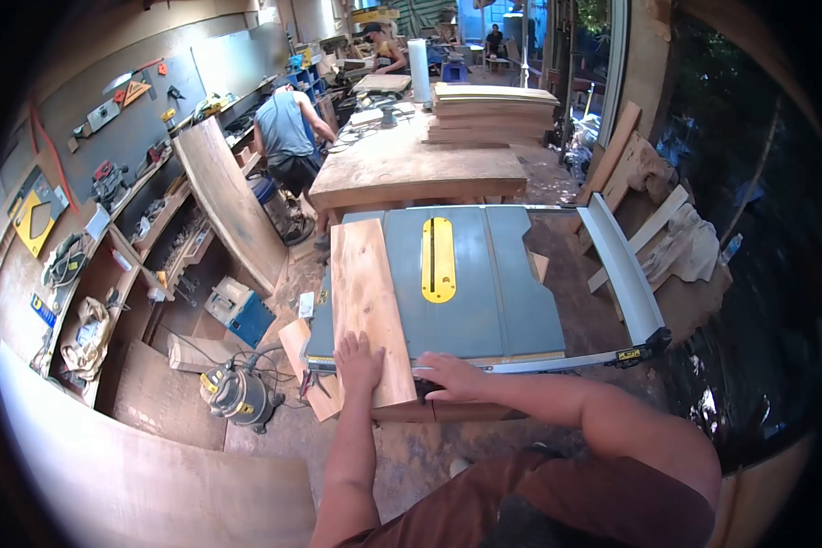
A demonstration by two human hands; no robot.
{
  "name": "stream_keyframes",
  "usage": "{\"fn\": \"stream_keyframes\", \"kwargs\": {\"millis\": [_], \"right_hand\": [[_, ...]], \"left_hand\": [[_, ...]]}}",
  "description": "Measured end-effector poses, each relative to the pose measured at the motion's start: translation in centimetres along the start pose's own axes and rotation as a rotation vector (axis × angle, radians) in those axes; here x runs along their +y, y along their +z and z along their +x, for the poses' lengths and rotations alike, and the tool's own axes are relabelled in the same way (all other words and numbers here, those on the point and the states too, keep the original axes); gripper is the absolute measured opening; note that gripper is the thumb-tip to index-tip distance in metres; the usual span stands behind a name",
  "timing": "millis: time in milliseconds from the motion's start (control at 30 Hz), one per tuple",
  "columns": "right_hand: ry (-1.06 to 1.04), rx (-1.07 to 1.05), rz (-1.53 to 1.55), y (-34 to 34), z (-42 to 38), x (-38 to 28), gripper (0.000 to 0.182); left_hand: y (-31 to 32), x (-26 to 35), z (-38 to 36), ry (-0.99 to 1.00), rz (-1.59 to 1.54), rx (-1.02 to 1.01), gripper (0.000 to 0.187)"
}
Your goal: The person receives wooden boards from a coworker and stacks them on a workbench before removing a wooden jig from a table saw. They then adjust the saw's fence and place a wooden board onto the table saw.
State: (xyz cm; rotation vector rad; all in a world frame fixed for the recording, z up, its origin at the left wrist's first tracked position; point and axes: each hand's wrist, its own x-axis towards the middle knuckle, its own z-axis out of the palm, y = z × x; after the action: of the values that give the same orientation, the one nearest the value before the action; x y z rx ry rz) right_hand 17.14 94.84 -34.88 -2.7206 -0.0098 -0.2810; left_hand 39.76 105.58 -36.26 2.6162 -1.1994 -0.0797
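A long wooden board (365, 283) lies along the left side of the grey table saw top (498, 315). My left hand (359, 363) rests flat on the board near its front end, fingers spread. Just right of the board, my right hand (449, 376) is at the saw's front edge by the rail (521, 365), its fingers extended and apart. Whether it touches the rail is unclear. The yellow insert plate (438, 260) with its dark slot is set in the saw top. No raised blade can be made out.
A silver fence (621, 274) stands at the saw's right. Behind is a workbench (411, 173) with stacked boards (493, 114). A person in a grey top (285, 123) bends beside it. A shop vacuum (237, 393) and a blue-white case (237, 309) sit at left.
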Motion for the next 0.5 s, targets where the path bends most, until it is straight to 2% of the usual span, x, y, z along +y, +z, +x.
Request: {"fn": "stream_keyframes", "kwargs": {"millis": [67,133,200,233,300,333,400,433,500], "right_hand": [[0.188,0.020,-0.117,-1.3,-4.2,4.3,0.063],[0.481,0.001,-0.188,-4.6,-8.6,6.3,0.065],[0.670,0.097,-0.276,-5.2,-13.6,9.8,0.067],[0.703,0.112,-0.280,-5.7,-16.0,10.8,0.067],[0.936,0.162,-0.326,-6.2,-19.1,11.7,0.067],[0.955,0.176,-0.325,-5.9,-19.8,11.9,0.067],[1.171,0.281,-0.079,-5.5,-21.2,11.5,0.067],[1.190,0.296,-0.078,-5.6,-21.5,11.4,0.067],[1.233,0.200,-0.027,-6.7,-20.5,10.0,0.066]], "left_hand": [[-0.6,-0.3,0.7,-0.021,0.002,0.006,0.065],[-1.2,-0.4,1.1,-0.020,0.010,-0.004,0.065],[-1.9,-0.2,1.9,-0.101,0.041,-0.009,0.065],[-1.6,-0.4,2.4,-0.097,0.045,0.008,0.064],[-1.7,-0.5,3.3,-0.100,0.047,0.008,0.065],[-1.7,-0.5,3.8,-0.077,0.051,0.008,0.065],[-1.6,-0.5,4.7,-0.117,0.036,0.023,0.065],[-1.6,-0.5,5.2,-0.093,0.038,0.022,0.065],[-1.5,-0.7,5.9,-0.144,0.032,0.039,0.065]]}}
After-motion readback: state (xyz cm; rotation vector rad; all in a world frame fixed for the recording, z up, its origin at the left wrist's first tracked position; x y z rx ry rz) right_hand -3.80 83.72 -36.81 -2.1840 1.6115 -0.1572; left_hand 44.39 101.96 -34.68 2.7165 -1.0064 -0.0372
